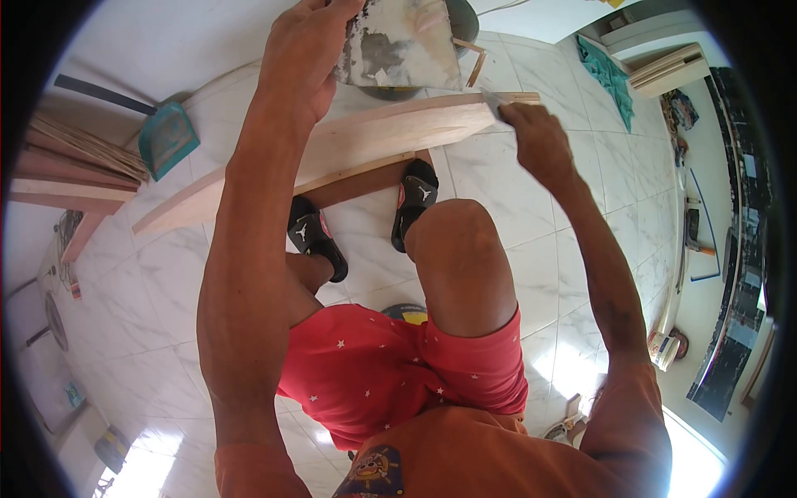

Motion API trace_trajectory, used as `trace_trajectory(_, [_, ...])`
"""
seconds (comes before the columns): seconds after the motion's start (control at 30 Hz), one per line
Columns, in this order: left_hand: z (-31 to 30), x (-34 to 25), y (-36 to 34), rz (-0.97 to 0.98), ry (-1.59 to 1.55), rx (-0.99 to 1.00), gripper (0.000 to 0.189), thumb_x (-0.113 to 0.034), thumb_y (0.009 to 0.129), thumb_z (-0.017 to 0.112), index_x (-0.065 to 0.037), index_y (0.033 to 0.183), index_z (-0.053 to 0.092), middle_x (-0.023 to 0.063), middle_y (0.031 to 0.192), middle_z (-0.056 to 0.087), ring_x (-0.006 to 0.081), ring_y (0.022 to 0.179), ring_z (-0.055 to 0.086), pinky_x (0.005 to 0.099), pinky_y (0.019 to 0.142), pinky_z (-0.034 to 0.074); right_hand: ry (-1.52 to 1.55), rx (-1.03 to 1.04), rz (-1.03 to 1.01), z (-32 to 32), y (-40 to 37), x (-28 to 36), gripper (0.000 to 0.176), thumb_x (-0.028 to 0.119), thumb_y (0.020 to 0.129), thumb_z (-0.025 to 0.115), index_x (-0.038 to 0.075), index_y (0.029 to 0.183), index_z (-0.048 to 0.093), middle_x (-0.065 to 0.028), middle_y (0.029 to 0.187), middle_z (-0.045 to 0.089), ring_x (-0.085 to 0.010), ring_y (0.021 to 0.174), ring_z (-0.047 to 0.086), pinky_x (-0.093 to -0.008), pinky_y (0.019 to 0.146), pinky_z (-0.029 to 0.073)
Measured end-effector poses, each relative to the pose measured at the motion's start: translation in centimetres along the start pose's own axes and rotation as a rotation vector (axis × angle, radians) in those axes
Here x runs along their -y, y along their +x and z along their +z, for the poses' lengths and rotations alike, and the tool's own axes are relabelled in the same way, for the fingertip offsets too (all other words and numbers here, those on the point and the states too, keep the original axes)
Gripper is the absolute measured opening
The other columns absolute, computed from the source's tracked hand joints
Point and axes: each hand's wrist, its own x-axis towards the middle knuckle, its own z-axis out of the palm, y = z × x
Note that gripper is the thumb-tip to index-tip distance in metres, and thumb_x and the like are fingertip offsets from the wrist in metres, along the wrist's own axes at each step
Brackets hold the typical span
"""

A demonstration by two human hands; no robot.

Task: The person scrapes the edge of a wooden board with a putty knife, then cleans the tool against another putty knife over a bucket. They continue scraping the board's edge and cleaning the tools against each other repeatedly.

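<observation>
My left hand (303, 58) is closed on the left edge of a flat board (400, 50) smeared with white and grey paste, at the top of the view. My right hand (535, 137) grips a putty knife (491, 106), whose blade lies at the right end of a long pale wooden plank (357, 143). The plank runs across in front of my feet, and its left end reaches far to the left. Behind the smeared board, a round dark container (465, 21) is partly hidden.
A teal dustpan (168, 139) and stacked wood strips (83, 162) are at the left. Near the top right lie a green cloth (606, 79) and pale boards (668, 68). A brown wooden piece (353, 188) lies between my sandalled feet.
</observation>
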Motion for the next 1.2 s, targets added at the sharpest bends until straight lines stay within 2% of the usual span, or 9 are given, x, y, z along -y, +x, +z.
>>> trace_trajectory(0.2, [0.2, 0.0, 0.0, -0.004, -0.012, -0.012, 0.019, -0.019, 0.103, 0.056, -0.001, 0.103, 0.063, 0.0052, 0.087, 0.065, 0.0129, 0.071, 0.065, 0.0277, 0.063, 0.059, 0.199, -0.026, -0.091, -2.1, -1.2, 0.2, 0.039, -0.007, 0.086, 0.059, 0.007, 0.122, 0.066, -0.0098, 0.117, 0.069, -0.0299, 0.109, 0.063, -0.0429, 0.095, 0.050])
trace_trajectory(0.3, [-0.5, 0.6, 0.3, 0.010, 0.023, 0.017, 0.021, -0.020, 0.101, 0.059, 0.000, 0.105, 0.063, 0.0055, 0.091, 0.066, 0.0120, 0.077, 0.066, 0.0276, 0.069, 0.059, 0.182, -0.134, 0.085, -2.2, -0.9, -1.6, 0.034, -0.005, 0.089, 0.060, 0.006, 0.121, 0.066, -0.0106, 0.112, 0.070, -0.0306, 0.106, 0.064, -0.0429, 0.092, 0.052])
trace_trajectory(0.33, [-1.0, 0.8, 0.4, 0.009, 0.049, 0.034, 0.022, -0.021, 0.100, 0.061, -0.001, 0.107, 0.063, 0.0044, 0.093, 0.066, 0.0116, 0.079, 0.065, 0.0278, 0.071, 0.058, 0.165, -0.187, 0.067, -2.1, -0.9, -2.4, 0.032, -0.003, 0.092, 0.060, 0.006, 0.122, 0.066, -0.0116, 0.109, 0.071, -0.0312, 0.102, 0.065, -0.0435, 0.088, 0.054])
trace_trajectory(0.43, [-0.8, 0.7, 0.3, -0.003, 0.079, 0.033, 0.023, -0.022, 0.099, 0.063, -0.001, 0.108, 0.063, 0.0032, 0.094, 0.066, 0.0110, 0.081, 0.065, 0.0280, 0.074, 0.057, 0.078, -0.209, 0.033, -0.9, -0.8, -4.7, 0.035, -0.003, 0.089, 0.061, 0.006, 0.123, 0.066, -0.0108, 0.112, 0.070, -0.0298, 0.105, 0.065, -0.0429, 0.091, 0.051])
trace_trajectory(0.63, [-0.3, 0.9, 0.5, -0.051, 0.116, 0.036, 0.022, -0.023, 0.099, 0.063, -0.002, 0.105, 0.063, 0.0028, 0.093, 0.066, 0.0107, 0.079, 0.064, 0.0291, 0.073, 0.058, -0.162, -0.165, -0.050, 3.3, -3.1, -4.0, 0.049, -0.005, 0.081, 0.061, 0.008, 0.129, 0.064, -0.0067, 0.129, 0.062, -0.0271, 0.117, 0.059, -0.0415, 0.098, 0.045])
trace_trajectory(0.83, [0.9, 1.1, 0.6, -0.047, 0.108, 0.000, 0.025, -0.021, 0.098, 0.063, 0.001, 0.110, 0.065, 0.0044, 0.094, 0.067, 0.0116, 0.079, 0.064, 0.0286, 0.072, 0.055, 0.113, -0.028, -0.133, -1.8, -3.6, -6.9, 0.045, -0.007, 0.083, 0.060, 0.008, 0.124, 0.066, -0.0075, 0.120, 0.069, -0.0269, 0.111, 0.063, -0.0395, 0.097, 0.045])
trace_trajectory(1.0, [2.2, 1.6, 0.4, -0.077, 0.081, -0.008, 0.029, -0.020, 0.097, 0.064, 0.003, 0.116, 0.064, 0.0053, 0.096, 0.069, 0.0124, 0.080, 0.065, 0.0282, 0.071, 0.054, 0.051, -0.044, 0.236, -2.2, -1.1, -6.9, 0.038, -0.004, 0.086, 0.053, 0.005, 0.119, 0.070, -0.0142, 0.113, 0.071, -0.0337, 0.104, 0.065, -0.0471, 0.089, 0.054])
trace_trajectory(1.1, [2.3, 2.0, 0.4, -0.096, 0.098, 0.010, 0.029, -0.019, 0.098, 0.064, 0.003, 0.116, 0.063, 0.0052, 0.097, 0.069, 0.0124, 0.080, 0.066, 0.0279, 0.071, 0.056, 0.015, 0.091, 0.301, -1.7, 0.2, -6.0, 0.039, -0.001, 0.083, 0.056, 0.005, 0.119, 0.070, -0.0133, 0.110, 0.071, -0.0336, 0.104, 0.065, -0.0466, 0.088, 0.054])
trace_trajectory(1.2, [2.5, 2.0, 0.4, -0.088, 0.085, 0.007, 0.027, -0.019, 0.098, 0.063, 0.002, 0.115, 0.064, 0.0052, 0.096, 0.070, 0.0121, 0.079, 0.066, 0.0278, 0.071, 0.057, 0.001, 0.103, 0.190, -1.3, 0.6, -3.8, 0.033, -0.001, 0.081, 0.058, 0.006, 0.111, 0.071, -0.0111, 0.106, 0.070, -0.0321, 0.101, 0.066, -0.0452, 0.085, 0.055])
